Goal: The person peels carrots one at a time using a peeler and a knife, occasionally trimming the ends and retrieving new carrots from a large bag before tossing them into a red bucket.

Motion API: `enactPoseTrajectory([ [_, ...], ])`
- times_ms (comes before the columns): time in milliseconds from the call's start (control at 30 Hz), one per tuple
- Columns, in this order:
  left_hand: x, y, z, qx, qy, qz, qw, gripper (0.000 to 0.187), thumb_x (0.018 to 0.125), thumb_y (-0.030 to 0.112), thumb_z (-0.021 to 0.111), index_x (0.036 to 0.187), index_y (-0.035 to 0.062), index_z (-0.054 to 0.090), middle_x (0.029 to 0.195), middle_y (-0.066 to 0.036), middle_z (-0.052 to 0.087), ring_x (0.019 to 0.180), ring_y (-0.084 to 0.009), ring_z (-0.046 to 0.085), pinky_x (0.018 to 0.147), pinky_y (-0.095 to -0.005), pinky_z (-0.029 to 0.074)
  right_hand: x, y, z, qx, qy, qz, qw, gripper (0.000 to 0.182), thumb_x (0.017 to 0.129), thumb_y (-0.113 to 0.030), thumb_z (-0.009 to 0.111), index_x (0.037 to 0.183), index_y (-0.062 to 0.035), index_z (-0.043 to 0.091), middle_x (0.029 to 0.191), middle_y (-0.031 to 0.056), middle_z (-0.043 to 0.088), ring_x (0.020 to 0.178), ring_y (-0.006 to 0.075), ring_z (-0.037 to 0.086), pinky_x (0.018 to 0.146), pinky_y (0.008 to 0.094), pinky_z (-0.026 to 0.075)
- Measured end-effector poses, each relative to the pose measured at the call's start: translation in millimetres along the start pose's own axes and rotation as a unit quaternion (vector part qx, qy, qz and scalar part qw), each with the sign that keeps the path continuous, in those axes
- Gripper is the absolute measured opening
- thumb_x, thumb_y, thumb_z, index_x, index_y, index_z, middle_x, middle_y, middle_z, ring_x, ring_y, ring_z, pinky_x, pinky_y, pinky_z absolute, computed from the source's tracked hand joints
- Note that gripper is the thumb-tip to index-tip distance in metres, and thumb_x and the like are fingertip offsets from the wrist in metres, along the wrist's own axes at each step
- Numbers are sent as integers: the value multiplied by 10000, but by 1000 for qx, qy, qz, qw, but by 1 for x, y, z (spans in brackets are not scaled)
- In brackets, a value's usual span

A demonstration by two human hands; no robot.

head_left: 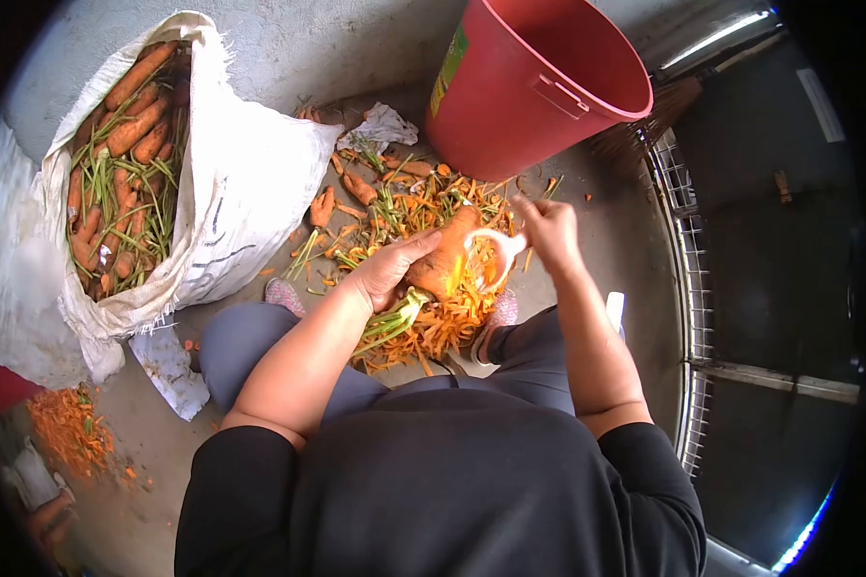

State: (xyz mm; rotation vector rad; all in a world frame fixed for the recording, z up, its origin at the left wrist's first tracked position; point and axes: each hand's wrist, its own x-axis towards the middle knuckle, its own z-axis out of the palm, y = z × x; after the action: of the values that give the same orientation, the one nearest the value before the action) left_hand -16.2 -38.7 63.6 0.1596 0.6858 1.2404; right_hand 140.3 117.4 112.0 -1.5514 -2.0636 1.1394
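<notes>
A large carrot point(443, 264) with cut green stems is in my left hand point(388, 271), whose fingers wrap round its left side. My right hand point(548, 231) is closed on the handle of a white peeler point(498, 252), which is at the carrot's right side. Part of the carrot's surface is bright orange where the skin is off. Below lies a heap of orange peelings point(438, 337) with green stems, between my feet. How far the right fingers wrap round the handle is partly hidden.
An open white sack point(260, 183) full of carrots stands at the left. A red bucket point(520, 125) is at the back by the wall. Loose carrots point(359, 188) lie between them. More peelings point(70, 433) are at the lower left; a dark panel point(770, 288) stands right.
</notes>
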Motion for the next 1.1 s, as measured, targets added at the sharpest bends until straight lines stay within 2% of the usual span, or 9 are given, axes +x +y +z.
enactPoseTrajectory([
  [167, 1, -4, 5, -63, 9, -33, 997, 394, 868, 346, 484, 1061, 4, 516, 875, -99, 618, 733, -174, 622, 633, -306, 537, -35, -22, 33, -160, 41, -230, 959, 374, 714, -323, 653, 619, 36, 612, 481, 109, 557, 456, 162, 563, 493, 325, 462],
  [233, 1, -9, -3, 94, 49, 28, 994, 407, 856, 347, 500, 1059, -4, 521, 849, -110, 615, 688, -182, 624, 556, -321, 543, -9, -15, 26, -136, 27, -92, 986, 356, 706, -324, 623, 682, 30, 642, 516, 134, 581, 494, 188, 587, 555, 341, 484],
  [400, -11, -4, 0, 57, 24, -48, 997, 463, 842, 390, 510, 1040, -28, 522, 828, -134, 608, 648, -212, 620, 530, -331, 534, 55, 28, -37, -264, 167, 86, 946, 312, 715, -346, 591, 734, -47, 679, 646, 96, 642, 656, 205, 634, 647, 316, 492],
  [567, 2, -8, -13, 68, -15, -50, 996, 494, 867, 445, 453, 1045, -7, 541, 866, -116, 617, 704, -174, 624, 563, -290, 528, 4, -1, 1, -49, 91, -14, 994, 326, 692, -312, 659, 684, 14, 651, 551, 150, 588, 518, 201, 577, 563, 325, 471],
  [633, 0, -6, -4, 147, 18, -28, 989, 485, 868, 440, 453, 1042, -2, 549, 878, -112, 619, 714, -169, 625, 578, -277, 527, -30, -28, 18, -189, 26, -113, 975, 330, 697, -346, 621, 712, -20, 667, 610, 140, 621, 626, 249, 628, 658, 324, 487],
  [700, -3, -13, 2, 174, 23, 55, 983, 469, 866, 418, 466, 1046, -7, 549, 870, -112, 620, 696, -177, 628, 550, -272, 530, -6, -9, 19, -162, 68, -60, 983, 296, 680, -293, 661, 712, 1, 662, 543, 137, 592, 513, 187, 586, 554, 313, 479],
  [800, -1, -8, -8, 108, -18, -31, 993, 479, 881, 418, 423, 1026, -27, 528, 832, -163, 610, 649, -234, 624, 489, -327, 528, 44, 23, -18, -187, 140, 79, 969, 333, 703, -349, 607, 705, -21, 660, 564, 114, 604, 548, 201, 605, 575, 325, 480],
  [933, 2, -4, -25, -82, -105, -67, 989, 473, 880, 417, 384, 1057, -11, 480, 809, -178, 598, 687, -308, 631, 471, -391, 536, 37, 45, -29, -139, 184, 40, 972, 351, 728, -332, 615, 637, 6, 635, 523, 93, 572, 486, 153, 545, 511, 308, 436],
  [1100, 12, -7, -17, -101, 40, -25, 994, 457, 874, 386, 422, 1095, -12, 474, 864, -169, 598, 651, -259, 625, 481, -384, 541, -39, -12, 16, -11, 93, -81, 992, 359, 735, -295, 632, 583, 28, 601, 481, 114, 561, 438, 167, 551, 491, 320, 455],
])
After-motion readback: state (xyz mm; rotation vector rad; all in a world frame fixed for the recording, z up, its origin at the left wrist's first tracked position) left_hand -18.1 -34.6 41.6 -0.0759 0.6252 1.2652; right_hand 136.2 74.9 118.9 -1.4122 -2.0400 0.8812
